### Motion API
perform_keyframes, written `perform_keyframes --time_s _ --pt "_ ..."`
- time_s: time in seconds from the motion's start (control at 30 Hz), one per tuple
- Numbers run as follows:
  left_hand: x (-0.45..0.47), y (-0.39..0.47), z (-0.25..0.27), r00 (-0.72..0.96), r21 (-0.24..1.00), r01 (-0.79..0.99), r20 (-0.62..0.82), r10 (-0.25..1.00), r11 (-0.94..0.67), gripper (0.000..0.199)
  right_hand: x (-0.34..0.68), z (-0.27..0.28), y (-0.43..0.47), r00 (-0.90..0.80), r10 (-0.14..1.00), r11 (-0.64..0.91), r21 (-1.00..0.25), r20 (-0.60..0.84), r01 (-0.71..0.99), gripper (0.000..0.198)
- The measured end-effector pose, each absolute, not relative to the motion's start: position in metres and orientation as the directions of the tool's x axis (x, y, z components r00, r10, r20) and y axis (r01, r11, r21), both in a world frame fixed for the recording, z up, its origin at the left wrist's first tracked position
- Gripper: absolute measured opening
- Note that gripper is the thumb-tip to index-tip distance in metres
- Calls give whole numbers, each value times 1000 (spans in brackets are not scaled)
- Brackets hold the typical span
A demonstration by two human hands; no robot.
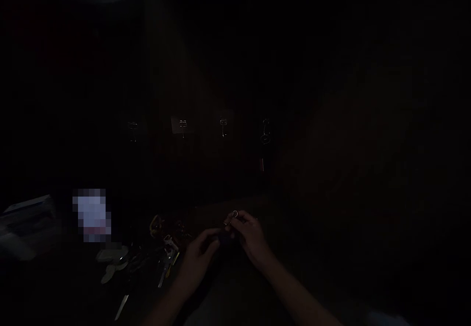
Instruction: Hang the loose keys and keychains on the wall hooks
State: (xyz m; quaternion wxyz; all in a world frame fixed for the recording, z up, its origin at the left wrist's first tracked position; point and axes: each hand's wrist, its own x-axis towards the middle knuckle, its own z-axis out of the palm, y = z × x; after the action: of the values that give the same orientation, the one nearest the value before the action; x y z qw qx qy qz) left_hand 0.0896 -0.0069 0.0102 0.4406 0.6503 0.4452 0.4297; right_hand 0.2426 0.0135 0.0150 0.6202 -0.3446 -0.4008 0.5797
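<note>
My left hand (198, 255) and my right hand (252, 238) are close together near the bottom centre of the dim head view. A small shiny metal ring (235, 214) shows at the fingertips of my right hand, which is closed on it. Between the two hands is a dark bluish object (223, 238), its kind lost in the dark. The thumb and fingers of my left hand close on its near end. Whether the ring and the bluish object are joined, I cannot tell.
Left of my hands lies a cluster of keys and small metal things (167, 260). A pale flat object (112, 253) and a thin light strip (121, 307) lie farther left, near a box-like shape (29, 218). Several metal hooks (223, 126) hang in a row ahead.
</note>
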Motion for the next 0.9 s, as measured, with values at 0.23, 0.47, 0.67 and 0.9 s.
perform_keyframes --time_s 0.23,0.47,0.67,0.9 --pt "89 -5 10 124 990 76 106 987 -116 29 248 15 14 37 995 99 -900 92 -425 26" --pt "87 -5 6 124 979 143 127 984 -145 31 255 18 20 51 989 149 -910 140 -386 27" --pt "81 -1 -7 66 944 274 174 983 -185 30 280 52 32 212 952 268 -937 221 -223 27" --pt "77 -5 -9 152 879 408 200 968 -246 26 320 94 71 485 772 461 -887 410 16 28"
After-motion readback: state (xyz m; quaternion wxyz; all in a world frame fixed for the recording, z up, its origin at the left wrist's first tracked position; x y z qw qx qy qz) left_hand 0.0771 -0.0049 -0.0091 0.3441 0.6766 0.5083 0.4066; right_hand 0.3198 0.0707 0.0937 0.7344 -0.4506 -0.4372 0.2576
